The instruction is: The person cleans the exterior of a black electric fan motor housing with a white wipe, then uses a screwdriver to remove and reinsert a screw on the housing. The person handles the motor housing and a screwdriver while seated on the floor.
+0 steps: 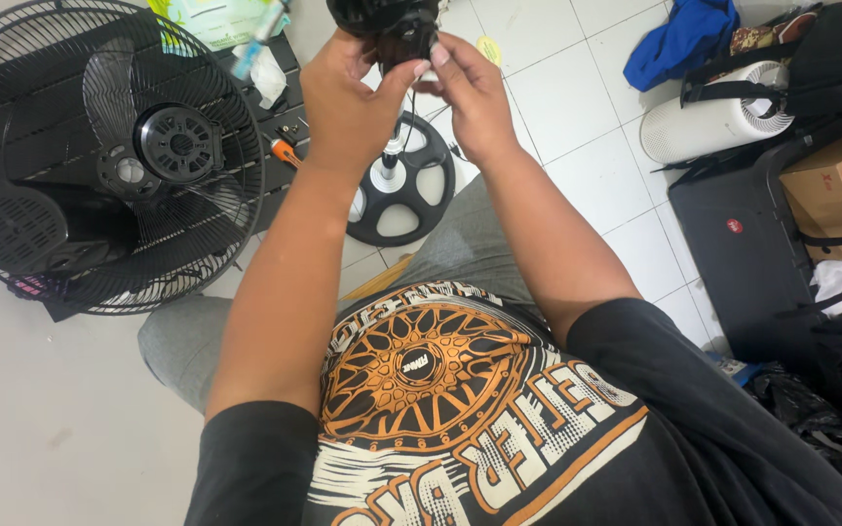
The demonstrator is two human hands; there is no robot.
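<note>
Both hands gripping black fan part [387, 24] (top cropped), left hand [348, 93], right hand [470, 93]

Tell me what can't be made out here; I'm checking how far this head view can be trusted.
- Black part in both hands: cut off by the top edge, so its kind is unclear.
- Left hand and right hand: fingertips overlap on the part, hiding each grip.
- Thin wire below the hands: too fine to trace its end.
- Small bits by the fan guard: too small to identify.
</note>
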